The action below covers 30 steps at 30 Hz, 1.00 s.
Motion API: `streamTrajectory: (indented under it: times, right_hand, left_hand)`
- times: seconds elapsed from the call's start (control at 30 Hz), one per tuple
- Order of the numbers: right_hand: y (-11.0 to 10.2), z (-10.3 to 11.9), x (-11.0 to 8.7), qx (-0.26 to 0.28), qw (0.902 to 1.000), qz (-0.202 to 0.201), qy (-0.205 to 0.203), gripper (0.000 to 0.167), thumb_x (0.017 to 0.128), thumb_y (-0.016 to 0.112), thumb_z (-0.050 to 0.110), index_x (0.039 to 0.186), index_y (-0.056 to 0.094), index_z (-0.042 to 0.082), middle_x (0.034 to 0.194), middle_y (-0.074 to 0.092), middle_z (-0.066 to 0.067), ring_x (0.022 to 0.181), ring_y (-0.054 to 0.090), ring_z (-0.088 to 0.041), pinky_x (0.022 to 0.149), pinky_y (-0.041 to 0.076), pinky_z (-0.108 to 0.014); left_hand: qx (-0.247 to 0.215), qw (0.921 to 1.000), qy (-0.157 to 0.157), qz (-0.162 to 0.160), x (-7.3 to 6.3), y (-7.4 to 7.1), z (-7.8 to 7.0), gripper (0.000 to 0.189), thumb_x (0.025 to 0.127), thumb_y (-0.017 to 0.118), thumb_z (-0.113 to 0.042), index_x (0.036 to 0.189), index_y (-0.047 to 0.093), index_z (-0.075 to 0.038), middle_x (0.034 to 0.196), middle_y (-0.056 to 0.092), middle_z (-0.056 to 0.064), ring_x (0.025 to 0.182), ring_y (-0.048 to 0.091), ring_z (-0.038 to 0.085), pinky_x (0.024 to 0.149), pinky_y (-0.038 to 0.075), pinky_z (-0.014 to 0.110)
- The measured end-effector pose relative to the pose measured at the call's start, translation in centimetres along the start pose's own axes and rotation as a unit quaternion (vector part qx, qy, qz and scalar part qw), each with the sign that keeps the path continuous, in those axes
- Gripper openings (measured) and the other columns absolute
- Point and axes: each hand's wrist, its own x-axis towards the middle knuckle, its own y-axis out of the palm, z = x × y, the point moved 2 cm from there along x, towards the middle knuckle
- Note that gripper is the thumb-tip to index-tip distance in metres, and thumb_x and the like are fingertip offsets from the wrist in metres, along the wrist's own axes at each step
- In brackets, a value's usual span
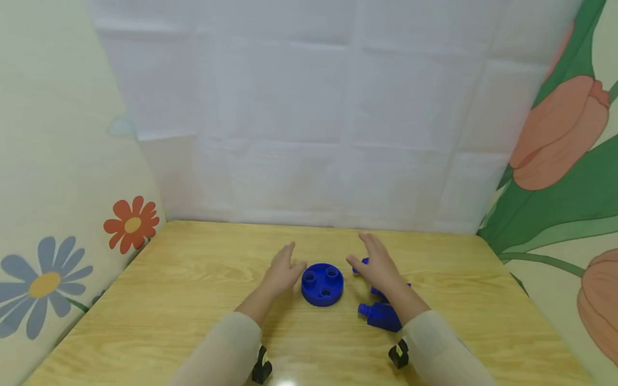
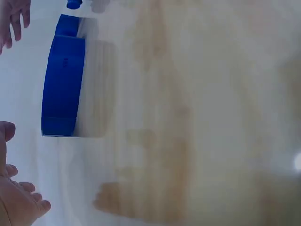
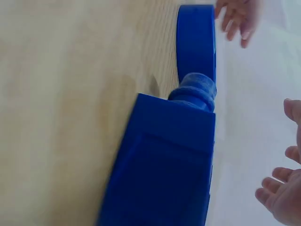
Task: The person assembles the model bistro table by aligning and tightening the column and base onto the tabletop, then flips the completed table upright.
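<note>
A round blue base (image 1: 322, 298) with three raised round sockets lies on the table between the two hands. My left hand (image 1: 282, 272) hovers just left of it, fingers extended and thumb apart, holding nothing. On the other side my right hand (image 1: 381, 268) is spread above several blue pieces, which it partly covers. The nearest is a tapered blue block (image 1: 383, 317) with a ribbed round neck; the right wrist view shows its neck (image 3: 194, 89) pointing toward the base (image 3: 195, 42). Farther back, another blue piece (image 1: 365, 261) peeks out behind the right thumb.
The wood-grain table (image 1: 193, 300) reaches back to a creased white cloth (image 1: 289, 134). Flower-patterned fabric (image 1: 48, 161) hangs at the left and right sides. A black wrist device (image 1: 261, 365) shows by the left sleeve, and another (image 1: 399, 354) by the right.
</note>
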Motion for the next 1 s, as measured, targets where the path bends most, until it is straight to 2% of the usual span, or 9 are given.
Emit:
streamTrajectory:
  times: [0.1,0.23,0.4,0.53,0.73,0.9,1.0]
  right_hand:
    - [-0.3,-0.4,-1.4,0.029,0.9995,-0.007,0.0,0.073,0.094,0.064,0.041,0.152,0.033,0.009,0.158,0.029,-0.018,0.146,0.027,-0.04,0.116,0.028,-0.058]
    - [-0.5,-0.8,-2.9,0.072,0.9974,-0.013,-0.003,0.07,0.091,0.068,0.036,0.149,0.039,0.008,0.155,0.035,-0.017,0.143,0.032,-0.04,0.114,0.031,-0.059]
    - [-0.6,-1.5,-4.3,0.109,0.9939,-0.01,0.001,0.065,0.09,0.071,0.028,0.146,0.043,0.008,0.153,0.038,-0.018,0.139,0.037,-0.041,0.112,0.035,-0.058]
    - [-0.7,-2.4,-5.3,0.124,0.9922,-0.004,0.014,0.062,0.089,0.072,0.025,0.144,0.046,0.009,0.148,0.042,-0.017,0.131,0.045,-0.044,0.105,0.044,-0.056]
    - [-1.0,-3.6,-6.8,0.12,0.9922,-0.003,0.032,0.06,0.087,0.075,0.023,0.14,0.051,0.012,0.141,0.05,-0.014,0.125,0.053,-0.04,0.102,0.047,-0.052]
    - [-1.2,-4.6,-7.7,0.138,0.9904,0.001,0.012,0.059,0.084,0.077,0.02,0.136,0.054,0.005,0.137,0.054,-0.017,0.123,0.054,-0.037,0.102,0.048,-0.05]
    - [-1.2,-5.2,-8.2,0.158,0.9874,0.008,0.008,0.058,0.083,0.079,0.018,0.133,0.055,0.002,0.134,0.058,-0.017,0.122,0.055,-0.036,0.102,0.048,-0.048]
  left_hand:
    - [-0.05,0.9988,0.003,0.002,-1.1,0.3,0.6,0.068,0.098,0.054,-0.024,0.153,0.023,0.003,0.157,0.027,0.028,0.143,0.027,0.047,0.117,0.024,0.059]
    - [-0.082,0.9966,-0.004,0.006,-2.4,0.5,1.0,0.069,0.098,0.056,-0.023,0.154,0.023,0.0,0.157,0.028,0.027,0.143,0.029,0.047,0.115,0.026,0.061]
    - [-0.124,0.9922,0.0,0.017,-3.3,1.3,1.3,0.069,0.097,0.058,-0.022,0.154,0.025,-0.002,0.155,0.032,0.027,0.141,0.032,0.047,0.114,0.03,0.061]
    - [-0.145,0.989,0.02,0.019,-3.8,2.2,1.6,0.067,0.095,0.062,-0.018,0.151,0.03,0.0,0.152,0.037,0.028,0.141,0.033,0.045,0.116,0.027,0.058]
    - [-0.124,0.9914,0.042,0.009,-4.1,3.2,2.2,0.063,0.093,0.066,-0.017,0.148,0.039,-0.002,0.145,0.047,0.026,0.137,0.041,0.043,0.115,0.029,0.057]
    - [-0.089,0.9943,0.059,0.006,-4.2,3.3,2.3,0.059,0.093,0.065,-0.022,0.147,0.044,-0.008,0.144,0.049,0.024,0.135,0.041,0.045,0.113,0.03,0.061]
    - [-0.071,0.9956,0.06,0.012,-4.2,3.4,2.3,0.054,0.095,0.063,-0.023,0.145,0.047,-0.009,0.145,0.05,0.022,0.137,0.037,0.048,0.114,0.025,0.063]
